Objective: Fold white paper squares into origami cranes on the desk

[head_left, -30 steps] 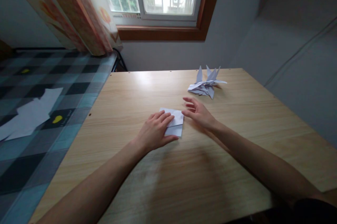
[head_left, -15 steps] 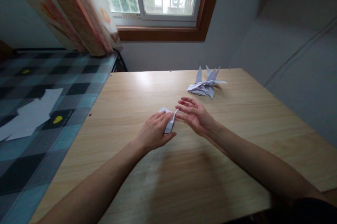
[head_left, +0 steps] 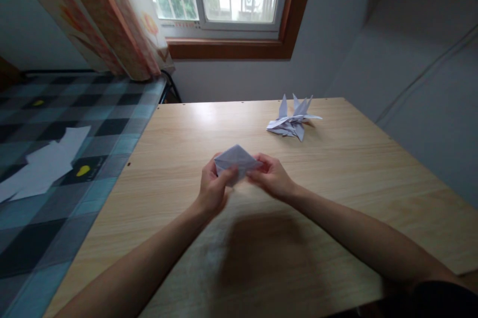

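Note:
Both hands hold a small folded white paper [head_left: 236, 157] just above the wooden table [head_left: 336, 178]. My left hand [head_left: 211, 189] pinches its left side with thumb and fingers closed. On the right side, my right hand [head_left: 272, 177] grips the paper with curled fingers. The paper is lifted and tilted toward me, showing a diamond-like outline. Its lower part is hidden behind my fingers.
A pile of folded white paper figures [head_left: 292, 119] lies at the far side of the table. To the left is a bed with a checked blue cover [head_left: 45, 218] and loose white sheets [head_left: 41, 163]. A window and curtain are beyond; a grey wall is on the right.
The paper lay flat under my left hand a second ago. My right hand came in and lifted a flap, and now both hands have raised the paper off the table.

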`<state>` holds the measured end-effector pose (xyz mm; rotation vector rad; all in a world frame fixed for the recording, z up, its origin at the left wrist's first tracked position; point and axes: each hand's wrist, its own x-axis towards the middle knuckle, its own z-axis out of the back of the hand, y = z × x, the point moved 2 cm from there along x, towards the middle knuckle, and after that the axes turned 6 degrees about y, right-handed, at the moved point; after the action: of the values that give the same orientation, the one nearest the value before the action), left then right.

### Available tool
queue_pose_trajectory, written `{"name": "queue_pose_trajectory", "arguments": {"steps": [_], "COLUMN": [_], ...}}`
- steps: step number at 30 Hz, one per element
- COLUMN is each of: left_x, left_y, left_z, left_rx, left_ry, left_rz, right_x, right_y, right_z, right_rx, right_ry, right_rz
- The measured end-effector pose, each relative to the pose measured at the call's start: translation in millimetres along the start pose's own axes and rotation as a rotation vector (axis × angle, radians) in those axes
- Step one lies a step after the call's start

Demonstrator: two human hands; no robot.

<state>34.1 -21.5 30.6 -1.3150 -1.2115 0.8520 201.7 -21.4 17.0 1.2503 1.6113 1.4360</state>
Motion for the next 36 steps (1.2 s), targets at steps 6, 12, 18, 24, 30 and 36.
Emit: {"name": "queue_pose_trajectory", "arguments": {"steps": [6, 12, 18, 24, 30, 36], "left_x": [10, 10, 2, 2, 3, 5], "left_y": [5, 0, 10, 9, 9, 11], "left_z": [15.9, 19.8, 10.1, 11.5, 18.2, 21.1], "left_rx": [0.268, 1.126, 1.486, 1.536, 1.536, 1.522], "left_ry": [0.031, 0.234, 0.571, 0.569, 0.572, 0.574], "left_rz": [-0.054, -0.318, -0.192, -0.147, -0.143, -0.18], "right_x": [6, 9, 0, -12, -26, -40], "right_y": [0, 10, 8, -9, -2, 7], "right_z": [23, 42, 22, 10, 27, 42], "right_rx": [-0.125, -0.845, -1.289, -1.388, -1.396, -1.403], "right_ry": [-0.17, -0.102, 0.035, 0.349, 0.375, 0.293], "right_rz": [-0.051, -0.011, 0.217, 0.139, 0.094, 0.146]}}
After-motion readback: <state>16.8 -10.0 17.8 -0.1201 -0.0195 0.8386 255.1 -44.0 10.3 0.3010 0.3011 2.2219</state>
